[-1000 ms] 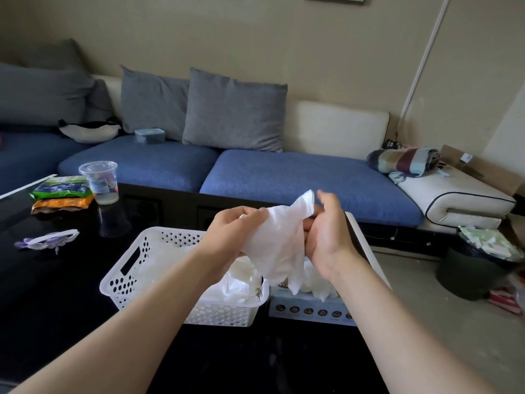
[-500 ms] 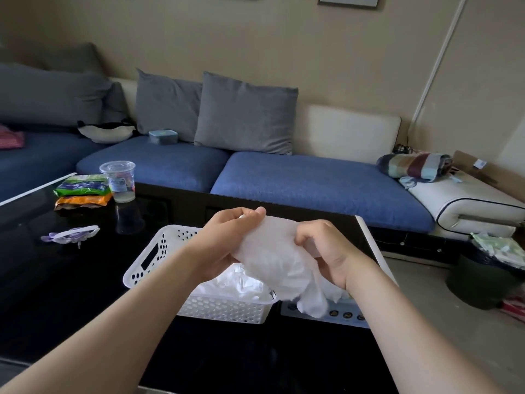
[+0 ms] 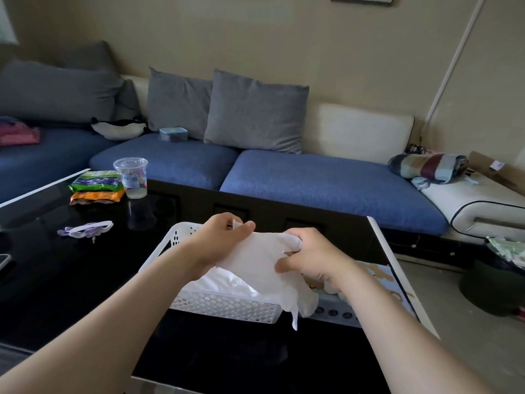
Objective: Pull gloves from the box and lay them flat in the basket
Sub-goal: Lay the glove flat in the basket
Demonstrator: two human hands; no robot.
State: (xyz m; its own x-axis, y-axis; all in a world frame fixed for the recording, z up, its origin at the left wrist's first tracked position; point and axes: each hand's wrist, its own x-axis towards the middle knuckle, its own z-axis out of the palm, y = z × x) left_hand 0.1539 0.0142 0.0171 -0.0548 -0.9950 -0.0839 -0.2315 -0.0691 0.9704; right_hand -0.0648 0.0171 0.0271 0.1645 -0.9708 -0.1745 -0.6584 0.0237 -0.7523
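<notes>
Glove (image 3: 261, 263): white, thin, crumpled; held spread above the basket's (image 3: 227, 307) right half, with its fingers dangling past the near rim. The left grip (image 3: 218, 237) pinches one edge and the right grip (image 3: 309, 260) curls round the other.

Progress: a heap of white gloves (image 3: 224, 281) already lies in the basket. This glove is out of the box (image 3: 341, 311), which sits just right of the basket, but is not yet laid flat.

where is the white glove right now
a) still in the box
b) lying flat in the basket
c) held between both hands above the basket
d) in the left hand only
c: the left hand and the right hand each grip an edge of the glove, which is spread between them above the basket.
</notes>
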